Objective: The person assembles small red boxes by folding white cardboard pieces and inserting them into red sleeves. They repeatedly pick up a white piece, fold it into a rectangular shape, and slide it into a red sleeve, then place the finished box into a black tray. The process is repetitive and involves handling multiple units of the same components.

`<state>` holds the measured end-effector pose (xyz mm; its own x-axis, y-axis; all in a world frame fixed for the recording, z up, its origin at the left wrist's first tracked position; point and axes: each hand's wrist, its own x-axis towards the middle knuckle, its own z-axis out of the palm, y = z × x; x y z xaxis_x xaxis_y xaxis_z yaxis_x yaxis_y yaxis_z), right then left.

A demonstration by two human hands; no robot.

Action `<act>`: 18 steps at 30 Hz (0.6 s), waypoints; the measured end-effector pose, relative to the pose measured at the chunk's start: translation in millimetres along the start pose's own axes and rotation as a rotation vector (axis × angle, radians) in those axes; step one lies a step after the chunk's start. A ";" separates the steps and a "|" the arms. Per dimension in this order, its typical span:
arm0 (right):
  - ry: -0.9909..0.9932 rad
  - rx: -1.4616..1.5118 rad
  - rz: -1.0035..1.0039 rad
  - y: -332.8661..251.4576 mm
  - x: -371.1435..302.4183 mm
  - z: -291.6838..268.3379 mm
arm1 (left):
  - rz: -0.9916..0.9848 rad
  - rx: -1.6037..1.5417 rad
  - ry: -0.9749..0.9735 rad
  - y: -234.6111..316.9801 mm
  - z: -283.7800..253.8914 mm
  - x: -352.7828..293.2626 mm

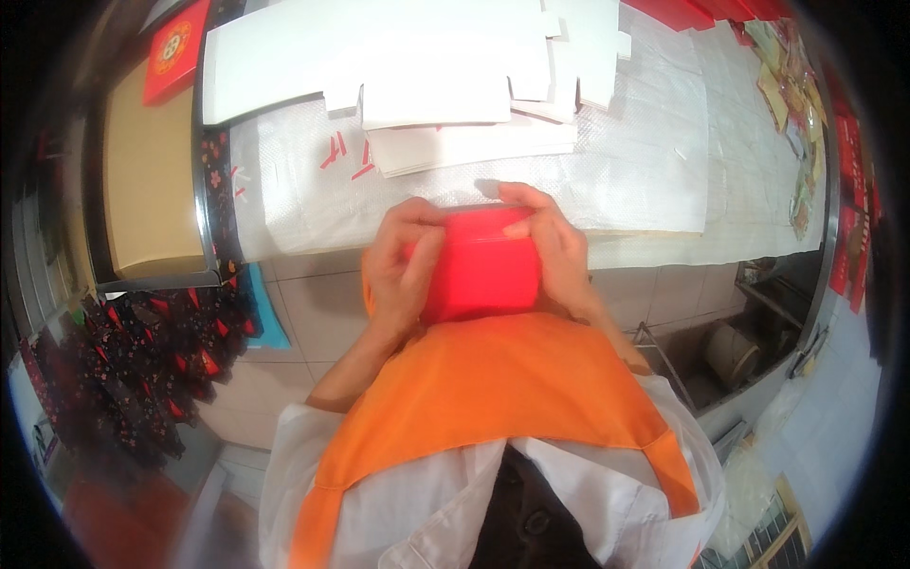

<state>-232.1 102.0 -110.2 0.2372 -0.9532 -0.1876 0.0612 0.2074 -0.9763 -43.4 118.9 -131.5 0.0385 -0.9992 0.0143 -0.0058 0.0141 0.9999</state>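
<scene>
Close in front of my orange apron I hold a red cardboard box [483,275] with both hands, at the near edge of the table. My left hand [408,251] grips its left side, the fingers curled at the top corner. On the right side my right hand [557,248] clasps it, thumb on the upper flap and index finger reaching along the far edge. A fold line crosses the box near its top. Just beyond my hands lies a stack of flat white die-cut card blanks [427,66], with notches and tabs along the edges.
White woven sheeting [654,180] covers the table, with small red paper scraps [334,150] on it. At the left stands a brown surface [156,180] with a dark rim, a red printed box [176,52] at its far end. Plastic packets [796,104] lie along the right edge.
</scene>
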 end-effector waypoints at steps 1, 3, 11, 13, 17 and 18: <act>0.003 -0.010 -0.036 3.8 -1.7 -0.9 | 0.031 -0.021 -0.005 -2.5 0.2 -0.1; 0.010 -0.031 -0.108 14.4 -5.8 -3.0 | 0.094 -0.064 -0.015 -7.6 1.1 0.8; 0.180 0.180 -0.206 -6.1 12.6 -13.5 | -0.458 -0.817 -0.075 -10.1 -5.1 0.5; 0.199 0.351 -0.162 -24.7 26.3 -10.3 | -0.339 -0.565 -0.511 -26.6 -22.6 -0.9; 0.129 0.448 -0.107 -47.1 64.7 -0.1 | -0.259 -0.456 -0.651 -15.1 -9.7 6.6; 0.113 0.478 -0.097 -53.8 72.0 6.1 | -0.408 -0.592 -0.590 -7.7 -5.9 10.5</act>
<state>-212.4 23.5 -70.5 0.1039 -0.9854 -0.1351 0.5217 0.1697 -0.8361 -37.0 108.6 -139.1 -0.5900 -0.7867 -0.1820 0.4135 -0.4879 0.7687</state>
